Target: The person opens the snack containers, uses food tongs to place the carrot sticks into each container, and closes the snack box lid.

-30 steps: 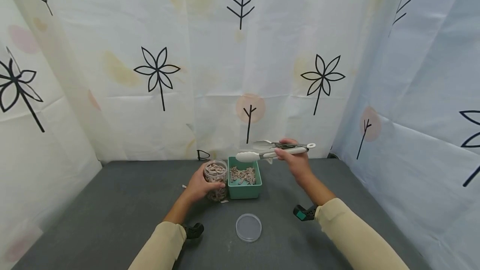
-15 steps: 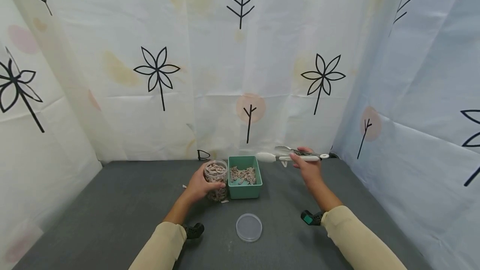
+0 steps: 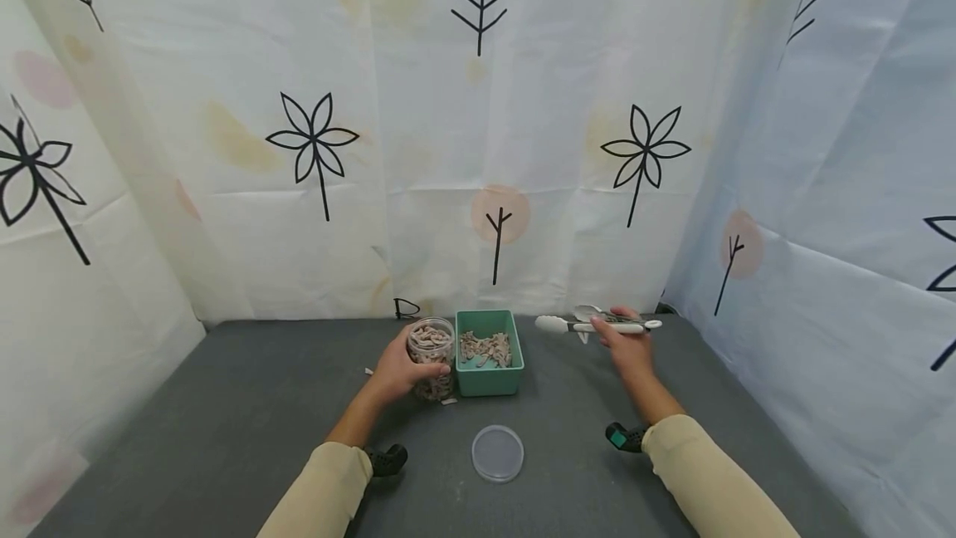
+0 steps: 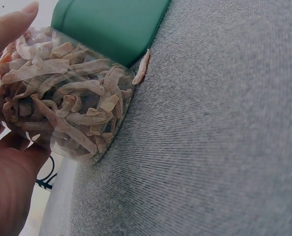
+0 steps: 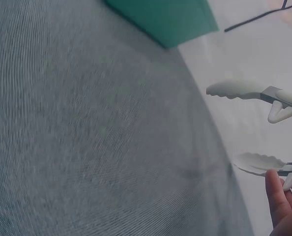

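My left hand (image 3: 397,368) is wrapped around a clear jar (image 3: 431,346) packed with pale dried strips, which stands on the table against a green bin (image 3: 489,384). In the left wrist view the thumb lies across the upper part of the jar (image 4: 67,93). More of the same strips (image 3: 485,349) lie inside the bin. To the right of the bin, my right hand (image 3: 627,347) grips white-tipped tongs (image 3: 553,324) near the back of the table. The right wrist view shows the two tong heads (image 5: 234,89) spread apart with nothing between them.
A round clear lid (image 3: 497,453) lies on the dark grey tabletop (image 3: 224,438) in front of the bin. One loose strip (image 4: 142,67) rests beside the jar's base. A patterned white curtain (image 3: 418,247) closes off the back and both sides.
My right hand has moved right and lower with the tongs, away from above the bin toward the table. The left hand and jar have stayed in place.
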Demonstrator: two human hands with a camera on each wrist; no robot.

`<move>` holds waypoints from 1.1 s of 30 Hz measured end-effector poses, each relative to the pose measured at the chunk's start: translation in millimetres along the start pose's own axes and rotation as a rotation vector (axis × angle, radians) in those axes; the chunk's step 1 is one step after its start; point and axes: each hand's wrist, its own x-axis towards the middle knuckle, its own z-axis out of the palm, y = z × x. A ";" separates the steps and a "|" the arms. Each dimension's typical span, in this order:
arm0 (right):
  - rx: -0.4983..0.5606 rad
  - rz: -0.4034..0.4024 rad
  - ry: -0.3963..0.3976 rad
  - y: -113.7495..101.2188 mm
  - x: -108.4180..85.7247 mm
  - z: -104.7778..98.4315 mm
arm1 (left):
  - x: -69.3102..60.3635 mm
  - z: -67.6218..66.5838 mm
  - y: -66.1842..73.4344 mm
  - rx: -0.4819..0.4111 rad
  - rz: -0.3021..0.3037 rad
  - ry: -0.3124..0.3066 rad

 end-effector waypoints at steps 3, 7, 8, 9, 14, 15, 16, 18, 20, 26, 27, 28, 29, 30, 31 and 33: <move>-0.065 0.002 -0.009 5.6 0.4 -1.4 | -0.3 0.3 0.4 0.000 0.005 -0.001; -0.164 -0.014 -0.031 7.5 -1.6 -3.8 | -0.3 0.2 1.7 -0.005 0.000 0.002; -0.184 -0.015 -0.041 7.0 -1.9 -4.6 | -0.2 0.0 2.5 -0.007 -0.004 0.004; -0.193 -0.013 -0.056 6.1 -2.4 -5.6 | -0.2 -0.3 3.0 -0.007 0.000 0.003; -0.133 0.037 -0.172 3.7 -5.3 -16.5 | 1.0 -1.1 4.0 0.009 -0.002 0.005; -0.120 0.047 -0.195 4.6 -6.4 -20.0 | 1.2 -1.0 3.4 0.014 -0.003 0.004; -0.115 0.053 -0.214 5.5 -8.0 -23.9 | 1.3 -0.9 2.8 0.016 -0.002 0.003; -0.109 0.055 -0.249 8.2 -11.2 -32.5 | 1.3 -0.8 1.7 0.017 0.001 -0.002; -0.113 0.042 -0.271 10.9 -14.8 -41.2 | 1.1 -0.9 0.7 0.014 0.004 -0.009; -0.150 -0.006 -0.299 13.8 -23.6 -61.0 | 0.7 -2.1 2.4 -0.001 0.007 -0.006; -0.157 -0.016 -0.299 14.0 -25.0 -63.4 | 0.8 -2.3 2.7 0.003 0.006 -0.003; -0.169 -0.029 -0.299 14.7 -26.2 -66.0 | 0.9 -2.4 2.8 0.007 0.004 -0.001; -0.173 -0.041 -0.304 14.9 -27.7 -68.5 | 0.8 -2.3 2.6 0.012 0.004 -0.001; -0.183 -0.057 -0.309 15.3 -29.2 -71.1 | 0.8 -2.3 2.6 0.012 0.000 -0.003; -0.195 -0.071 -0.317 15.7 -30.7 -73.7 | 0.7 -2.4 2.4 0.009 -0.006 -0.006; -0.251 -0.107 -0.334 16.7 -33.3 -78.9 | 0.3 -2.4 1.8 0.012 -0.008 -0.009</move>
